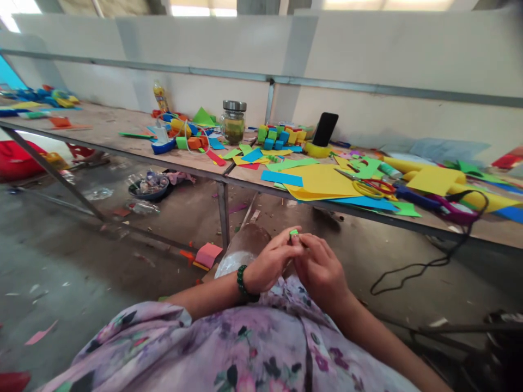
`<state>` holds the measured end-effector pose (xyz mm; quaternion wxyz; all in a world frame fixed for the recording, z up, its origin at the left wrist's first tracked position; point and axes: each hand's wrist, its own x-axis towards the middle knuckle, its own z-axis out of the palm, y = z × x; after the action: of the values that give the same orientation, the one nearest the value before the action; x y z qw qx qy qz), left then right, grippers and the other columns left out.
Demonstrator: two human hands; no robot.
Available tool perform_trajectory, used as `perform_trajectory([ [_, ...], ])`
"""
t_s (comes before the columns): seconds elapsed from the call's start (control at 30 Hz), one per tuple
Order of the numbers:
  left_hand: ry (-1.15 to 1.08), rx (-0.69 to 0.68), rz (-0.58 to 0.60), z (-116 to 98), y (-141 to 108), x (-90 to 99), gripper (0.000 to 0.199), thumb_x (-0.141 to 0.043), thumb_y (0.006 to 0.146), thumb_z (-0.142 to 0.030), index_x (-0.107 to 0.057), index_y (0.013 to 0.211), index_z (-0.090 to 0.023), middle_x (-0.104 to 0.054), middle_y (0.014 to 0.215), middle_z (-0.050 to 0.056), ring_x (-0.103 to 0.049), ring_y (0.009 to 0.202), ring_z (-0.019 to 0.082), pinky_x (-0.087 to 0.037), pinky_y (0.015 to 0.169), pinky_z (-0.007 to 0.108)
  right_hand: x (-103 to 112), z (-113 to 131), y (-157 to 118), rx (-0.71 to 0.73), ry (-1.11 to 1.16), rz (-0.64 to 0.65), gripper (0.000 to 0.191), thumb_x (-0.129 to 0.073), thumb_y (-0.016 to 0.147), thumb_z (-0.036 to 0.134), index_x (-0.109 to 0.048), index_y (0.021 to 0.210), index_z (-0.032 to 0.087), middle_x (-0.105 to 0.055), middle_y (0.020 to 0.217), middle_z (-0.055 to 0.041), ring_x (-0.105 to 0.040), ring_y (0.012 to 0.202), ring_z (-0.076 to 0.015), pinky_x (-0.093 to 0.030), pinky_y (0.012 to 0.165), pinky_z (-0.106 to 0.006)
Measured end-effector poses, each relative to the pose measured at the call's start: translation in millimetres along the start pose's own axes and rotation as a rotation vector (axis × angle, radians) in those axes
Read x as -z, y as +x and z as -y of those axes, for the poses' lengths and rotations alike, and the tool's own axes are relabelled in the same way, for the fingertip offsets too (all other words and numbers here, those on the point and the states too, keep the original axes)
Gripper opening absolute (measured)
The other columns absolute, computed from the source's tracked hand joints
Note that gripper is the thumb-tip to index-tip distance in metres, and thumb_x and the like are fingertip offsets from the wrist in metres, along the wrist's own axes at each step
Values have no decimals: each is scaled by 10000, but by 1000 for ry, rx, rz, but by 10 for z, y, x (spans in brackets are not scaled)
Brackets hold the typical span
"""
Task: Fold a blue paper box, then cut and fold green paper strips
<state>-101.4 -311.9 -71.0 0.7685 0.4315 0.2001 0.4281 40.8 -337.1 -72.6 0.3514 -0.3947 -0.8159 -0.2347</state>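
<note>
A small green piece (pixel 293 233) sits between the fingertips of both hands, held above the lap and in front of the table edge. My left hand (pixel 273 260), with a dark beaded bracelet on its wrist, pinches it from the left. Closed on the same piece from the right is my right hand (pixel 322 269), its fingers curled and partly hiding it. The piece's full shape cannot be made out.
Across the table (pixel 196 167) lie yellow sheets (pixel 322 182), a blue strip (pixel 281 178), scissors (pixel 368 188), small foam cubes (pixel 274 144), a glass jar (pixel 233 122) and a phone (pixel 326 129). A black cord (pixel 429 265) hangs off the front edge at right.
</note>
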Motion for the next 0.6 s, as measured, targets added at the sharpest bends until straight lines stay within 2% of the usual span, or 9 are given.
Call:
perform_trajectory([
  [0.1,-93,-47,-51,35,68,41,435,-606,820,-339,-569,1183,-103,-679,1079,132,-611,1089,218,-417,1015,357,-1,46,-12,-40,5,20,318,-543,860,105,-617,1167,137,-674,1112,-160,-632,1023,-249,-513,931,-461],
  [0.23,85,-154,-57,32,116,117,432,-606,843,-463,-626,1063,-92,-706,975,131,-659,964,213,-477,929,344,117,61,-21,-22,201,-16,304,-567,845,114,-633,1133,180,-684,1128,-128,-642,1034,-236,-531,899,-408],
  [0.33,345,-243,25,-3,88,136,463,-476,908,-529,-607,1017,-99,-697,892,112,-677,804,182,-516,808,317,274,20,20,-270,354,-73,145,-524,890,187,-638,979,200,-700,937,-77,-664,867,-189,-540,757,-323],
  [0.4,582,-324,67,-38,50,131,453,-376,952,-513,-588,1000,-115,-680,858,92,-660,758,162,-504,764,293,352,-32,71,-409,365,12,176,-480,927,300,-606,858,198,-665,765,-35,-631,686,-149,-495,613,-254],
  [0.43,717,-361,81,-59,30,127,441,-341,967,-494,-585,969,-126,-667,839,78,-642,749,152,-490,748,278,372,-63,94,-413,342,87,244,-468,933,368,-585,802,198,-636,691,-15,-595,607,-134,-454,554,-235],
  [0.53,1059,-384,170,-121,-27,104,436,-300,981,-457,-563,812,-154,-615,743,38,-568,676,122,-439,674,233,362,-146,104,-290,269,275,414,-454,920,508,-530,655,199,-575,576,11,-500,494,-108,-344,485,-224],
  [0.6,1129,-332,267,-149,-61,80,478,-265,984,-464,-538,736,-160,-587,673,23,-528,602,104,-412,620,211,330,-167,53,-238,308,338,458,-431,935,511,-528,617,195,-563,557,18,-482,484,-98,-317,487,-220],
])
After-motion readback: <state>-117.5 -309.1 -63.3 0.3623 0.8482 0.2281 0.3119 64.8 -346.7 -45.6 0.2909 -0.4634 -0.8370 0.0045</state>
